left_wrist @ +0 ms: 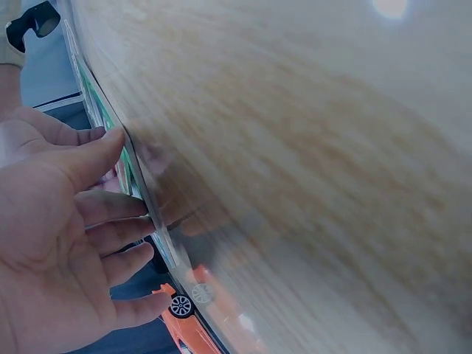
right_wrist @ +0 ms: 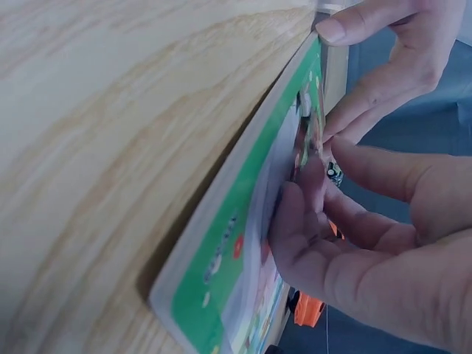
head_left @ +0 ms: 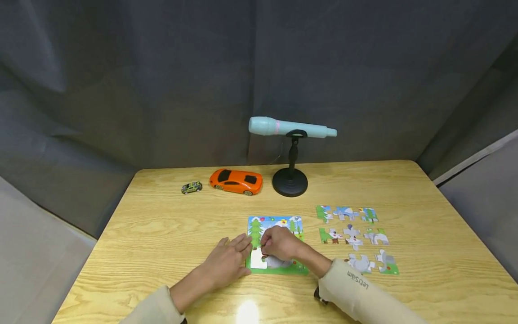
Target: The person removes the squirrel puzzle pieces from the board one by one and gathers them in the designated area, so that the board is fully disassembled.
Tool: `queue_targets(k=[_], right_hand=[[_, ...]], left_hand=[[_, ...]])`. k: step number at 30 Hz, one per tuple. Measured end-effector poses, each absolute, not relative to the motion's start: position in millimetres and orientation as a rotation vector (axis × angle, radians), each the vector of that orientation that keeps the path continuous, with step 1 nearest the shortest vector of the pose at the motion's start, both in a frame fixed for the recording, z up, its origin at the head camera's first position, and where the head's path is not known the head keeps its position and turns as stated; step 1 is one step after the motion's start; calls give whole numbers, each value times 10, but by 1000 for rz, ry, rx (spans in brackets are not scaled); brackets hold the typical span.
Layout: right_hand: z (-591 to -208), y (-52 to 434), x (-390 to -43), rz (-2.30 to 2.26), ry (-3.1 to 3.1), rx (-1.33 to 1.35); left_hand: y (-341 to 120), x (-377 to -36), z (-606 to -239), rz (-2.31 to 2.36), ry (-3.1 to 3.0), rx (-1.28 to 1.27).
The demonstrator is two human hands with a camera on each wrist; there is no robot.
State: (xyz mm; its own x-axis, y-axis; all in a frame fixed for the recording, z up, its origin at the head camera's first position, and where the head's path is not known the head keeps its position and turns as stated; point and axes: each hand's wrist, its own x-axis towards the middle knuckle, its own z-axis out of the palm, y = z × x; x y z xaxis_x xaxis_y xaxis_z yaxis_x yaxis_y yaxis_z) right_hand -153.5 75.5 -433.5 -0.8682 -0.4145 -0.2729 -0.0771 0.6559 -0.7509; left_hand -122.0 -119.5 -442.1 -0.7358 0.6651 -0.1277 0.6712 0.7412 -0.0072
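A jigsaw puzzle board (head_left: pixel 297 269) with a green border and a cartoon animal scene lies in the middle of the table. A white gap (head_left: pixel 257 259) shows at its lower left. My left hand (head_left: pixel 228 261) lies along the board's left edge, fingers extended and spread, thumb near the lower corner. Over the board, my right hand (head_left: pixel 279 243) has its fingers curled down, pinching a small puzzle piece (right_wrist: pixel 304 144) mostly hidden by the fingers. In the right wrist view the fingertips (right_wrist: pixel 291 210) are right at the board's surface.
Several loose puzzle pieces (head_left: pixel 353 236) lie in rows to the right, partly behind the right sleeve (head_left: pixel 356 288). Toward the back stand an orange toy car (head_left: pixel 238 181), a small patterned toy car (head_left: pixel 192 187) and a light blue microphone (head_left: pixel 291 128) on a black stand (head_left: pixel 290 182).
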Motion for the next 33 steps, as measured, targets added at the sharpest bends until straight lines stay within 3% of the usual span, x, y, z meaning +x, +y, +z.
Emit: queue_targets(k=[16, 33], right_hand=[[-4313, 813, -1549, -1175, 2363, -483], [-4208, 1568, -1613, -1297, 2151, -620]], left_hand=[[-1185, -1224, -4412, -66, 2813, 1064], [-1190, -1232, -4401, 60, 2793, 1107]])
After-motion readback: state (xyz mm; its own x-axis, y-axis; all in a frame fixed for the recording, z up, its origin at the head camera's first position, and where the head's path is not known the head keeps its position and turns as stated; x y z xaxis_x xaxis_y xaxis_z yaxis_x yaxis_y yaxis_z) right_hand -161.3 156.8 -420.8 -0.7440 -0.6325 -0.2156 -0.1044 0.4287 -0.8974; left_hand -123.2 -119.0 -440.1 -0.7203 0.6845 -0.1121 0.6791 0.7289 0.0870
